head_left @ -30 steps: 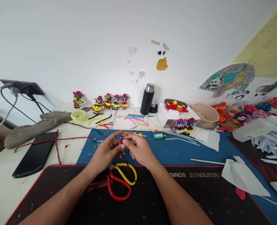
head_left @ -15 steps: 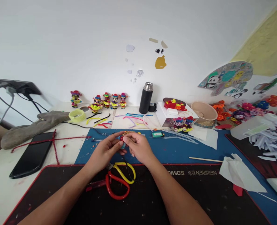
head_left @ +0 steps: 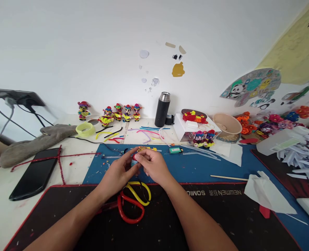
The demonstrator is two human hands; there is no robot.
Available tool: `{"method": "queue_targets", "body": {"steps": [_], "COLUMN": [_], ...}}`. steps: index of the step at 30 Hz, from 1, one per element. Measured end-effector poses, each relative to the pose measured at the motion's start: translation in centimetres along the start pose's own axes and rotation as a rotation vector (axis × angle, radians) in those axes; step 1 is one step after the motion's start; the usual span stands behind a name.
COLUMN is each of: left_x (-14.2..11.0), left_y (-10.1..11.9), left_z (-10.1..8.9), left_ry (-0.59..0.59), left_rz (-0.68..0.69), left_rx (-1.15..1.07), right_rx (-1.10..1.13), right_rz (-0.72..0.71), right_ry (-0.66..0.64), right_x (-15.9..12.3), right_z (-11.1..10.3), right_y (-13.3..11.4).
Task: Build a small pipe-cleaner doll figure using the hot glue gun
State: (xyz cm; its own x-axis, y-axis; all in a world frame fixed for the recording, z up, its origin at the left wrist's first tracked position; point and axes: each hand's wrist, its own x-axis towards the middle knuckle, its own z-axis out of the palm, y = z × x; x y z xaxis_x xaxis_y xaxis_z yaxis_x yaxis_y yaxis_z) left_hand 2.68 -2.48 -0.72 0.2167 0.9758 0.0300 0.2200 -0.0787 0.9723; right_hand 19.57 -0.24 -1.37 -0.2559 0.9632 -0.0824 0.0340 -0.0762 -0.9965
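My left hand [head_left: 121,170] and my right hand [head_left: 153,164] meet over the blue mat [head_left: 196,167]. Between their closed fingers is a small red and light-blue craft piece [head_left: 134,158], mostly covered, so its full shape cannot be made out. The right thumb and fingertips press on its top, while the left fingers curl around its side. Just below the hands lie scissors [head_left: 130,218] with one red and one yellow handle loop, their blades hidden under my left wrist.
Several pipe-cleaner figures [head_left: 107,116] stand along the wall, with loose pipe cleaners [head_left: 146,131] before them. A black thermos [head_left: 162,109] rises at the back beside a white box [head_left: 182,129]. At left lie a phone [head_left: 35,174] and crossed red pipe cleaners [head_left: 59,164]; tissue [head_left: 268,191] sits right.
The left fingers have shifted slightly around the small piece, and the right hand has turned a little over it. The view has moved very slightly; the objects on the table stay put.
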Motion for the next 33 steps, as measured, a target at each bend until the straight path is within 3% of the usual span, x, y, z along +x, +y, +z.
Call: {"method": "queue_targets", "body": {"steps": [11,16,21,28,33], "left_x": [0.0,0.4,0.7,0.8,0.7], "left_y": [-0.5,-0.1,0.2,0.1,0.3], "left_z": [-0.2,-0.5,-0.9,-0.8,-0.7], "left_ry": [0.051,-0.102,-0.171,-0.188,-0.188], "left_rz": [-0.018,-0.096,-0.158,-0.157,-0.110], "left_rx": [0.024,-0.292,-0.551,-0.544,-0.368], "right_rx": [-0.038,0.066,0.120,0.104,0.103], "right_rz": [-0.006,-0.008,-0.022,-0.019,-0.037], "right_ry": [-0.013,-0.004,-0.033,-0.052,-0.049], "right_x": [-0.3,-0.1,0.1,0.1,0.2], "right_z": [0.4,-0.2,-0.9,-0.9,-0.9], "right_y": [-0.2,-0.4,-0.5,-0.4,-0.2]}}
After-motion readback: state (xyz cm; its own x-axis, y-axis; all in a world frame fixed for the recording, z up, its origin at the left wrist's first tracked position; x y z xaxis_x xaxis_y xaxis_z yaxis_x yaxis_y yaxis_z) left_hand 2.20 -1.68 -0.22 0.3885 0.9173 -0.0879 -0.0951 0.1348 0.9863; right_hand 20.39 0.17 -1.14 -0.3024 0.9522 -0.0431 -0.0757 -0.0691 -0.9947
